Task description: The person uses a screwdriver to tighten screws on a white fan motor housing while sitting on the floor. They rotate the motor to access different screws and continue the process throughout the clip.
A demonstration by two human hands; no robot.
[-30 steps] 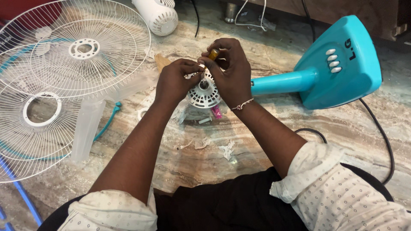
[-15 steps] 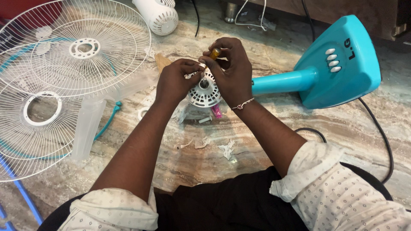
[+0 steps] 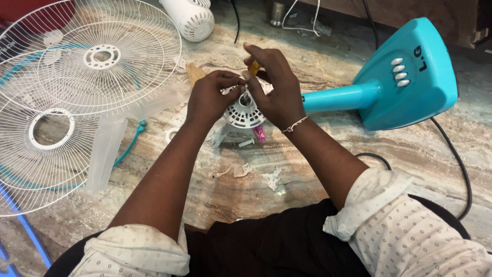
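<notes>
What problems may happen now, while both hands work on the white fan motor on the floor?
1. The small loose parts lying beside the white motor housing could be knocked away by a wrist and lost among the scraps.
2. The orange-handled tool in the right hand might slip toward the left hand, whose fingers sit close to it.
3. The black cord runs near the person's leg and could snag.

Motor housing [image 3: 245,114] on floor [image 3: 328,169], centre, between both hands: left hand [image 3: 211,97] on its left side, right hand [image 3: 277,90] on its right. Fan stand pole [image 3: 335,97] runs right from housing to fan base [image 3: 410,77]. Two fan grilles [image 3: 77,97] lie overlapping at left. Fan blade [image 3: 105,149] just right of grilles. Second motor casing [image 3: 193,18] behind, top. Cable [image 3: 456,159] at right. Scraps [image 3: 271,178] in front of housing.
</notes>
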